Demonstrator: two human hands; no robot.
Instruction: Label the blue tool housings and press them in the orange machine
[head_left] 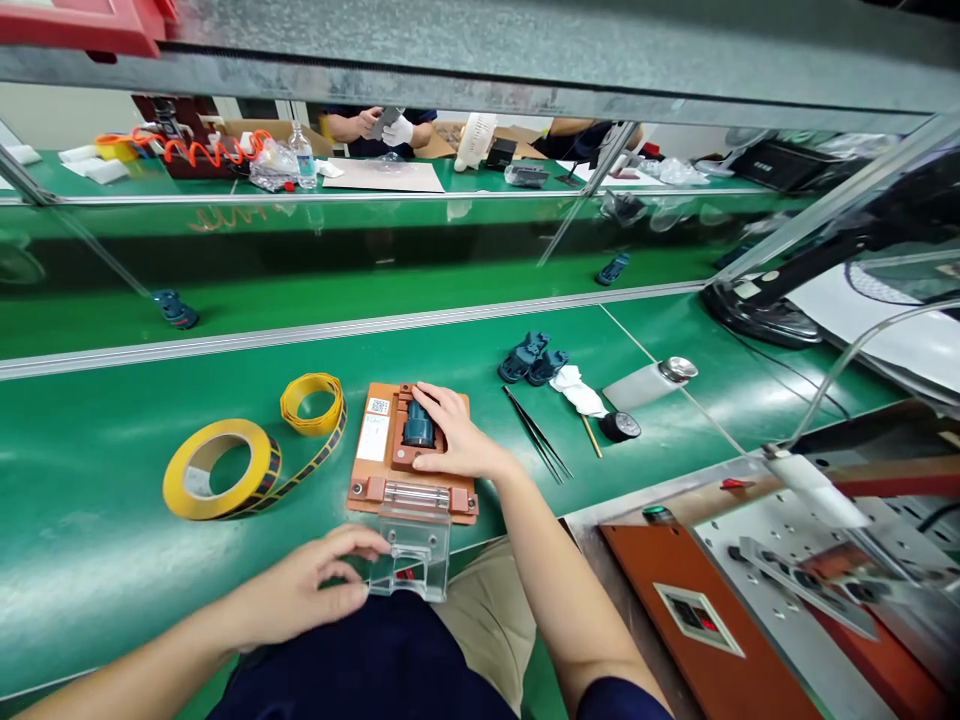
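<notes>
A brown fixture (366, 465) with white labels lies at the bench's front edge. In its raised nest sits a dark teal plastic housing (418, 428). My right hand (463, 438) is curled around the housing, thumb at its near end and fingers at its far end; part of the housing is hidden beneath the hand. The fixture's clear hinged cover (431, 540) is swung back toward my lap. At the cover's left edge is my left hand (311, 585), its fingers loosely bent and apart, fingertips touching or nearly touching the plastic.
A yellow label roll (184, 480) and a smaller yellow coil (309, 405) lie left. To the right are teal housings (525, 358), tweezers (538, 437), a white cloth (577, 390), a bottle (641, 385) and a brown-panelled machine (660, 570). Co-workers sit beyond the clear partition.
</notes>
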